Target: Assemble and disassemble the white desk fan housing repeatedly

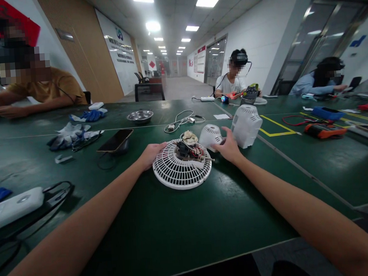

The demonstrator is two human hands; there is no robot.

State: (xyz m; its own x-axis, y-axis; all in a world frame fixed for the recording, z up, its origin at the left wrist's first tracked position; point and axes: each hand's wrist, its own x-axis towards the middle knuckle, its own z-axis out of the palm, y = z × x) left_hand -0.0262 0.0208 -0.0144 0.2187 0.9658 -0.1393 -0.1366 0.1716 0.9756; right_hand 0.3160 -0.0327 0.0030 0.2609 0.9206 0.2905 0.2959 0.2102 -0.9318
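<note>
A round white fan grille (183,178) lies on the green table before me, with an exposed motor and wiring (187,148) on top of it. My left hand (152,155) is closed on the grille's left rim, its fingertips partly hidden by the rim. To the right, my right hand (228,146) grips a small white vented motor cover (210,136) between thumb and fingers, beside the motor. Just beyond that hand stands a taller white plastic housing (246,125) with slots at its top.
A metal bowl (140,116) and a coiled white cable (183,121) lie beyond the grille. At left are a phone (116,140), gloves (70,135) and a white power strip (15,208). An orange multimeter (324,130) lies at right. Several people sit around the table.
</note>
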